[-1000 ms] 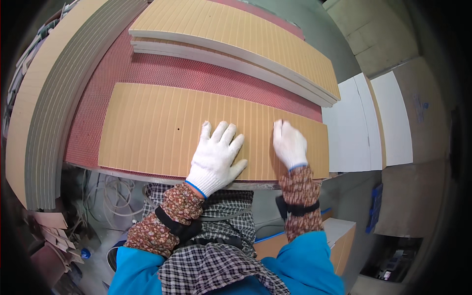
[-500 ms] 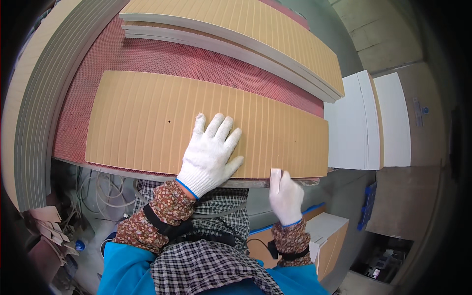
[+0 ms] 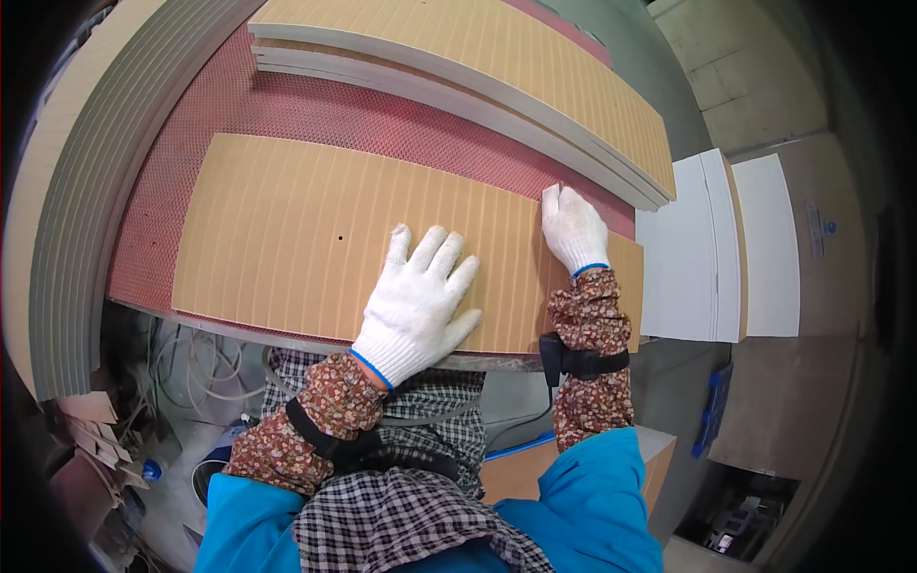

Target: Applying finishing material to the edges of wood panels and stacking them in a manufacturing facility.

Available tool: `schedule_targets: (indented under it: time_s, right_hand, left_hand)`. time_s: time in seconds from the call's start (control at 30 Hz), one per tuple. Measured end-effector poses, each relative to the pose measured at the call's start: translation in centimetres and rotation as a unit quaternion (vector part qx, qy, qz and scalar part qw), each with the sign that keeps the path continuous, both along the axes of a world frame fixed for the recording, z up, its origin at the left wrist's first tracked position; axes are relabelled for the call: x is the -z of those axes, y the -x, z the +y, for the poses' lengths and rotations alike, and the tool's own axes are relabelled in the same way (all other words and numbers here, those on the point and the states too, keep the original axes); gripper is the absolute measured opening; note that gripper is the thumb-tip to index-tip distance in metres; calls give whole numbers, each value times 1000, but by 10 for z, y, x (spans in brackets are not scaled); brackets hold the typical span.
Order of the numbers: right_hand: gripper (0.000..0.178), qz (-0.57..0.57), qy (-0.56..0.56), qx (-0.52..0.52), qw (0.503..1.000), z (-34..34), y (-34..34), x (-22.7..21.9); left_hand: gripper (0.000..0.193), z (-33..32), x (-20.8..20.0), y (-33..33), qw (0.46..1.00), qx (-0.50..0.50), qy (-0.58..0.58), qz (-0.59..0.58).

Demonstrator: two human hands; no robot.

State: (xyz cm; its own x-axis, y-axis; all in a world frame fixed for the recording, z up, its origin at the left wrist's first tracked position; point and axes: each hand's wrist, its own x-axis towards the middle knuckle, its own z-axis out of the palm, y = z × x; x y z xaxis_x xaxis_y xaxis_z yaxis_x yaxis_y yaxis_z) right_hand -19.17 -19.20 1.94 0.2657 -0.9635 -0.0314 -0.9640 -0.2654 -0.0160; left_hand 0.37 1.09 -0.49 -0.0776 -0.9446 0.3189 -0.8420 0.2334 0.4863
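A tan grooved board (image 3: 277,220) with a small dark hole lies flat on the red mesh-covered table (image 3: 315,110). My left hand (image 3: 415,296), in a white knit glove, rests flat on the middle of the board with its fingers spread. At the board's far edge, toward the right, is my gloved right hand (image 3: 576,229). Its fingers are pinched together against that edge. Something small and pale may be between them, but the glove hides it.
Behind the board lies a stack of similar grooved boards (image 3: 458,48). Another tall stack (image 3: 72,210) stands along the left. White panels (image 3: 693,248) are at the right end of the table. Hoses (image 3: 205,368) and wood offcuts (image 3: 91,411) lie below on the left.
My right hand has moved from the board's near edge across to its far edge, fingers still closed. My left hand stays flat on the board; the view has shifted slightly.
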Motion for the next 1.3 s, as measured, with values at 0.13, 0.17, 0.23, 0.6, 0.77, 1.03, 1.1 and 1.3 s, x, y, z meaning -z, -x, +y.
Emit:
schedule_targets:
  time_s: [0.13,0.17,0.23,0.6,0.77,1.03,1.1,1.3]
  right_hand:
    - [55,3,-2,13,1000,29,5,-1]
    - [55,2,-2,11,1000,47,0,-6]
    - [54,-1,-20,39,999,85,5,-18]
    - [44,-52,6,68,996,249,64,-10]
    - [44,-76,17,89,993,235,63,-17]
    - [44,-53,1,90,994,233,66,-14]
    - [43,-49,-16,87,995,228,63,-18]
    - [45,-12,3,36,999,183,62,-14]
  left_hand:
    - [61,-1,1,-1,1000,5,4,2]
    - [61,-1,3,-3,1000,3,4,1]
    - [61,0,3,-1,1000,3,14,-1]
    - [60,-1,1,-1,1000,4,20,-10]
    - [59,0,4,0,1000,-1,28,-5]
    - [60,0,0,0,1000,0,10,-10]
    - [60,-1,0,-1,1000,-2,9,-9]
    - [62,-2,-2,0,1000,3,-9,-17]
